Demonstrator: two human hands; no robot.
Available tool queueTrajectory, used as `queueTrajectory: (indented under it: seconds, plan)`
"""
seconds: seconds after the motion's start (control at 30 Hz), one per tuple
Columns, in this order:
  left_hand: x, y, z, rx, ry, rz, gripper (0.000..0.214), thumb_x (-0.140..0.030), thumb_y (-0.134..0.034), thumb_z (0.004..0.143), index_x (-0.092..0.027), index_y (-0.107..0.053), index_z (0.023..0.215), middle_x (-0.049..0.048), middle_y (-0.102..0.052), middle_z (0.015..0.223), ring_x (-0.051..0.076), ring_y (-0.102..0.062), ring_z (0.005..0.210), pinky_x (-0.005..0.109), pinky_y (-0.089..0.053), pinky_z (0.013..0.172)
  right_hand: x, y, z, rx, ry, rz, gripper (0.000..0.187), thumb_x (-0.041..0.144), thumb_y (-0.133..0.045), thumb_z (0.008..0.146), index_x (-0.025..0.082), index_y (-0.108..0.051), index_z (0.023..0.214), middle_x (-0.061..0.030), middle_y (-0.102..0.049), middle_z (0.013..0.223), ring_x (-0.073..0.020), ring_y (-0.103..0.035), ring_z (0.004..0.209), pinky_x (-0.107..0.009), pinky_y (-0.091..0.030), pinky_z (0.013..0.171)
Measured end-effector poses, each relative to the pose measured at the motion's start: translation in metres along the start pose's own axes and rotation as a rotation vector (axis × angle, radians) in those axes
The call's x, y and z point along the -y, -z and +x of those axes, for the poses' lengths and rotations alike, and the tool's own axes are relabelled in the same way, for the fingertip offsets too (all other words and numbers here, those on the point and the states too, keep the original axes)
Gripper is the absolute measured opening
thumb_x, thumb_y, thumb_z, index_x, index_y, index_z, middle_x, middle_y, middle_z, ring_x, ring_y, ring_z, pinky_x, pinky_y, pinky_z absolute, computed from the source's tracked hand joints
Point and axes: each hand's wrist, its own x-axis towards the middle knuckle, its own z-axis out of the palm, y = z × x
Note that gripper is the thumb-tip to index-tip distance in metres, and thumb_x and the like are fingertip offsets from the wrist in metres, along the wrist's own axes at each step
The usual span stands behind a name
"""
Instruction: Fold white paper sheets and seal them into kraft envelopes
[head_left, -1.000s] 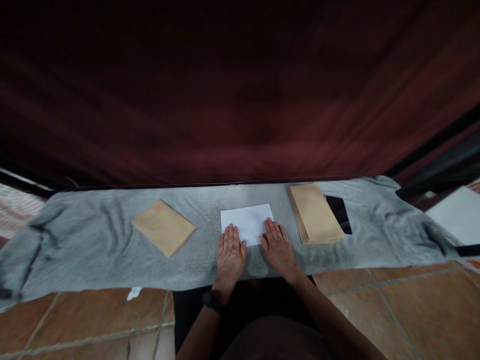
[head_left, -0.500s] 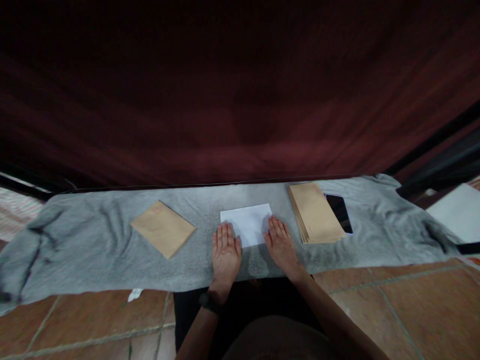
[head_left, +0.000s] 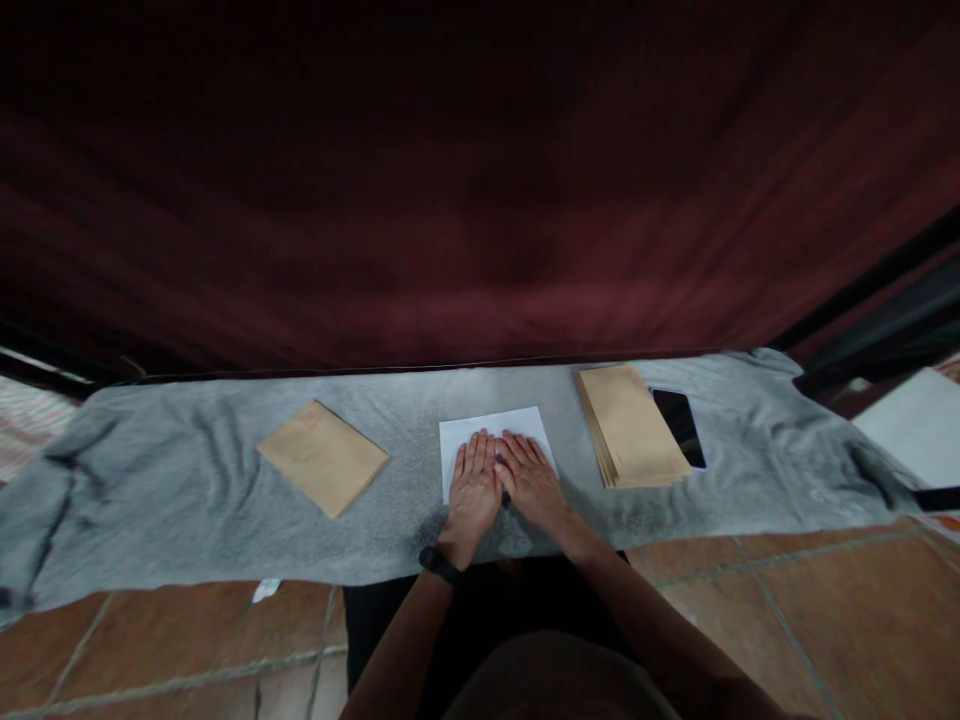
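Note:
A white sheet of paper (head_left: 491,424), perhaps folded, lies on the grey cloth in front of me. My left hand (head_left: 475,490) rests flat on its lower left part, fingers stretched out and pointing away from me. Beside it, my right hand (head_left: 531,485) lies flat on the paper too, fingers extended. The two hands touch or nearly touch at the thumbs, and they cover much of the sheet's near half. Neither hand grips anything.
A brown envelope (head_left: 324,459) lies askew on the left. To the right is a stack of brown envelopes (head_left: 634,425), with a phone (head_left: 679,428) against its right side. Grey cloth (head_left: 187,500) covers the narrow surface. Behind hangs a dark red curtain (head_left: 480,250).
Both hands have slid inward from the paper's left and right edges to its middle, coming together. The paper and the envelopes stay about where they were.

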Motion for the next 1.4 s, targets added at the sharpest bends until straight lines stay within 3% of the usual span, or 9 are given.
queueTrajectory:
  seconds: [0.33, 0.57, 0.77, 1.07, 1.17, 1.4]
  plan:
    - [0.017, 0.001, -0.005, -0.081, 0.123, -0.017, 0.061, -0.027, -0.031, 0.103, -0.009, -0.029, 0.161, 0.0156, -0.038, 0.164, 0.026, -0.029, 0.156, 0.050, -0.028, 0.127, -0.013, -0.009, -0.003, -0.059, -0.116, -0.040, 0.051, 0.034, -0.035, 0.109, 0.016, -0.044, 0.156, -0.0113, -0.043, 0.161, -0.0263, -0.039, 0.151, -0.051, -0.028, 0.125]
    - [0.024, 0.001, -0.011, -0.115, 0.194, -0.016, 0.060, -0.029, -0.031, 0.104, -0.003, -0.033, 0.158, 0.0205, -0.037, 0.163, 0.030, -0.029, 0.155, 0.052, -0.029, 0.126, -0.022, -0.009, -0.010, -0.120, -0.184, -0.078, 0.054, 0.033, -0.035, 0.109, 0.008, -0.039, 0.158, -0.0155, -0.042, 0.161, -0.0299, -0.042, 0.149, -0.051, -0.029, 0.123]
    - [0.028, 0.000, -0.016, -0.188, 0.234, -0.013, 0.061, -0.030, -0.032, 0.105, -0.006, -0.028, 0.161, 0.0206, -0.037, 0.163, 0.031, -0.033, 0.154, 0.054, -0.031, 0.125, -0.031, -0.005, -0.016, -0.139, -0.225, -0.092, 0.056, 0.034, -0.033, 0.109, 0.005, -0.040, 0.157, -0.0180, -0.044, 0.160, -0.0321, -0.043, 0.147, -0.052, -0.029, 0.123]
    - [0.028, 0.006, -0.016, -0.198, 0.315, 0.012, 0.059, -0.028, -0.035, 0.103, 0.001, -0.039, 0.155, 0.0251, -0.040, 0.160, 0.035, -0.034, 0.153, 0.058, -0.027, 0.125, -0.035, -0.004, -0.020, -0.136, -0.253, -0.074, 0.057, 0.036, -0.034, 0.109, 0.006, -0.040, 0.157, -0.0176, -0.043, 0.160, -0.0320, -0.041, 0.149, -0.051, -0.028, 0.123]
    - [0.023, 0.008, -0.012, -0.187, 0.282, 0.032, 0.059, -0.028, -0.033, 0.104, 0.003, -0.039, 0.154, 0.0257, -0.037, 0.161, 0.036, -0.029, 0.154, 0.058, -0.026, 0.126, -0.034, -0.003, -0.019, -0.123, -0.267, -0.074, 0.057, 0.037, -0.035, 0.109, 0.007, -0.039, 0.158, -0.0169, -0.043, 0.161, -0.0317, -0.040, 0.149, -0.050, -0.027, 0.124]
    - [0.006, 0.000, 0.006, -0.041, 0.099, -0.024, 0.057, -0.029, -0.032, 0.105, -0.006, -0.037, 0.157, 0.0160, -0.036, 0.165, 0.026, -0.027, 0.156, 0.047, -0.028, 0.128, -0.033, -0.002, -0.020, -0.134, -0.268, -0.061, 0.057, 0.037, -0.035, 0.109, 0.007, -0.040, 0.157, -0.0162, -0.042, 0.161, -0.0315, -0.039, 0.150, -0.050, -0.026, 0.124]
